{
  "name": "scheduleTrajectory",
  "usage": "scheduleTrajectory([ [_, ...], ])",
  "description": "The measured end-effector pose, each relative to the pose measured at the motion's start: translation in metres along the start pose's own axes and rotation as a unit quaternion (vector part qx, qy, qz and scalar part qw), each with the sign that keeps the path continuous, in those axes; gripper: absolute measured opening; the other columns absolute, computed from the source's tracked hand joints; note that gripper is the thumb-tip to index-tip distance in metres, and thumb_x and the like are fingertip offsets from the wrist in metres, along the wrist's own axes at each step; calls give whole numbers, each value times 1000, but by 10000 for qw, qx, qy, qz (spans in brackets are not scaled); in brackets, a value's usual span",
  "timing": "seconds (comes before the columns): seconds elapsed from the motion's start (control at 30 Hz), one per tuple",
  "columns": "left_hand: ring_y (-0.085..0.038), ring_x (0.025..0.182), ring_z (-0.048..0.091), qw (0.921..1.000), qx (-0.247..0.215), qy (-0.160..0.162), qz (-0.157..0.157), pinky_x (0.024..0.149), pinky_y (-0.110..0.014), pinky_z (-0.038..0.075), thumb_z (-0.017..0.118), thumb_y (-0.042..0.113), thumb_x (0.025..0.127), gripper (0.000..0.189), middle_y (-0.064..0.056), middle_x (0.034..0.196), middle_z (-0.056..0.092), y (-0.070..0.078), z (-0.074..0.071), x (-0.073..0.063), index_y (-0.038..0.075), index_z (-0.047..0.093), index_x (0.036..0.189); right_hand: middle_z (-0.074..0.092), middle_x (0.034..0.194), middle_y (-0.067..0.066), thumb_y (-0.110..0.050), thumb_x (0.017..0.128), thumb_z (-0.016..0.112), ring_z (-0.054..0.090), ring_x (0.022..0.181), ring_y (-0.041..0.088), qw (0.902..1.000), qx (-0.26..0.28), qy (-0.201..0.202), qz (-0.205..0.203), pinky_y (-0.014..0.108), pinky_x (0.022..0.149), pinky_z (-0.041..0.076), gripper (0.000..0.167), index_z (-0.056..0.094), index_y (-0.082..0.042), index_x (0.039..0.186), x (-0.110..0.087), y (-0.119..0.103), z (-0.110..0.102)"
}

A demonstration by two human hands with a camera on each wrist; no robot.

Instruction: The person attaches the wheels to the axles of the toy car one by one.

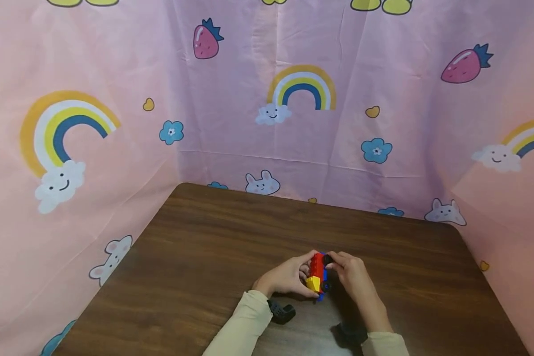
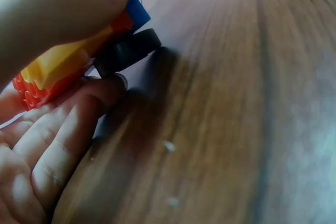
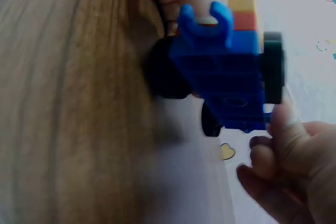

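Observation:
A toy car (image 1: pixel 317 267) of building bricks is held on its side just above the table, red and yellow on top, with a blue base (image 3: pixel 226 82) and black wheels. My left hand (image 1: pixel 287 277) grips it from the left, its thumb over the near end by a blue hook (image 3: pixel 206 27) and its fingers around the far side. At the far right corner, the thumb and fingers of my right hand (image 1: pixel 351 274) pinch a black wheel (image 1: pixel 327 259). Another black wheel (image 2: pixel 127 52) shows close to the left fingertips.
Both hands work over the brown wooden table (image 1: pixel 213 232). Dark wrist devices (image 1: pixel 282 312) sit by both wrists. A pink patterned cloth (image 1: pixel 231 123) hangs along the table's back and sides.

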State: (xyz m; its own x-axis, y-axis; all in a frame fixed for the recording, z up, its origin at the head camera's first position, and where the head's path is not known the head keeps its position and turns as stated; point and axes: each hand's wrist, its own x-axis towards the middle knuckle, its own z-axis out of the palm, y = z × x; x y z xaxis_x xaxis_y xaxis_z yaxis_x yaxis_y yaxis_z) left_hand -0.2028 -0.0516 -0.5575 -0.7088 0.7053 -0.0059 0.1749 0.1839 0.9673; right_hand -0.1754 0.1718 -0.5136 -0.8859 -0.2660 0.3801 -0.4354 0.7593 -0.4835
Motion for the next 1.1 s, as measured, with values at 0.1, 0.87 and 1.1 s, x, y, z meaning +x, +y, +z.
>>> scheduleTrajectory([
  [0.1, -5, 99, 70, 10000, 94, -27, -7, 94, -20, 57, 89, 18, 84, 100, 4, 114, 72, 1, -2, 2, 22, 30, 164, 72, 84, 6, -5, 81, 83, 65, 69, 14, 9999, -41, 24, -109, 33, 70, 63, 27, 80, -3, 108, 2, 1, 0],
  [0.87, -10, 119, 66, 9984, -561, 113, 27, 103, -29, 56, 78, 25, 95, 91, -10, 147, 57, 7, -8, 8, 23, 21, 165, 72, 122, 28, -4, 103, 63, 61, 102, -14, 9523, 2737, 512, 1247, 3, 90, 48, 35, 65, 3, 137, -4, 10, 20],
  [1.1, -21, 117, 68, 9938, -430, 909, 474, 90, -31, 62, 84, 8, 88, 108, -13, 158, 41, 0, -2, 11, 29, 13, 167, 65, 137, 22, -16, 108, 57, 62, 117, 1, 9459, 2976, 300, 1257, 6, 97, 46, 44, 54, -6, 151, -5, 15, 34],
])
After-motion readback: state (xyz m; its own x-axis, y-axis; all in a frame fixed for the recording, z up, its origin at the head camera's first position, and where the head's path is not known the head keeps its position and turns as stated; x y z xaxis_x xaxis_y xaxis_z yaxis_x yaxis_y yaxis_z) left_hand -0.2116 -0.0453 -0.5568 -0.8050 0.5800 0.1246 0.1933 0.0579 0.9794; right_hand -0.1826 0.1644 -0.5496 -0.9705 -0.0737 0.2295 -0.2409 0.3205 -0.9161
